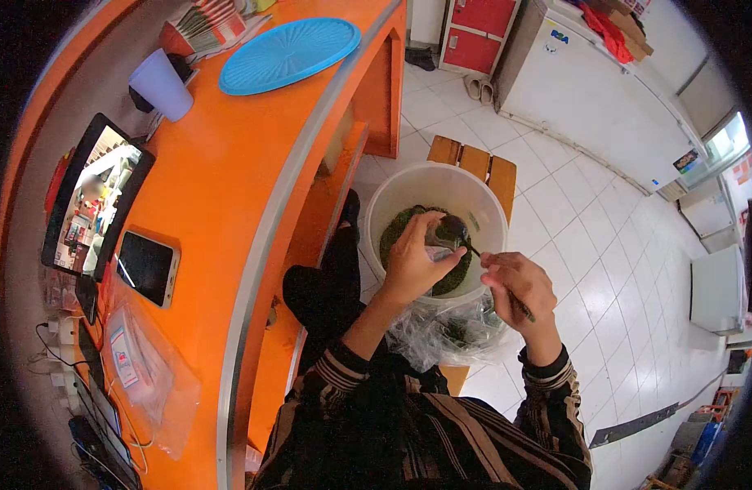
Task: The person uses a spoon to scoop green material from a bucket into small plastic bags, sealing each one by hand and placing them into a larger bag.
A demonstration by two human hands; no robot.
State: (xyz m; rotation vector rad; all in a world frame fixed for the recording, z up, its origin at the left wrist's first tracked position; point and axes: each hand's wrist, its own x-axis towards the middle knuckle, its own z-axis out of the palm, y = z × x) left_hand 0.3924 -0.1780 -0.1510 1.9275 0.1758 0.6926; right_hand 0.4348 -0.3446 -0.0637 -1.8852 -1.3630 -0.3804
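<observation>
Chopped greens [392,237]: low inside a pale tub [497,204], partly hidden under the hands. Middle of the heap blocked from view; exact depth impossible to tell. Left hand [417,265] in from 7 o'clock of the tub, thumb and fingers curled around clear plastic [438,251], bag or thin cup, too blurred to say. Right hand [519,287] at 4 o'clock, closed around the slim handle of a dark spoon [453,229]; bowl of the spoon up at the plastic, its contents hard to make out. Hands near each other but apart, gap crossed by the handle.

Tub round, smooth, translucent white, on slatted brown wood [474,162] showing at 1 o'clock, mostly covered. Against the rim at 6 o'clock, a crinkled, glossy clear bag [417,335], green patches showing through, lower edge cut off by striped sleeves.

Greens fine-cut, dark to mid green, moist-looking, crumbly, spread across the tub floor.

At 9 o'clock, orange counter [204,204], flat, metal-edged, with a dark-screened phone [147,268]. Toward 11 o'clock, ribbed round blue lid [290,55].
</observation>
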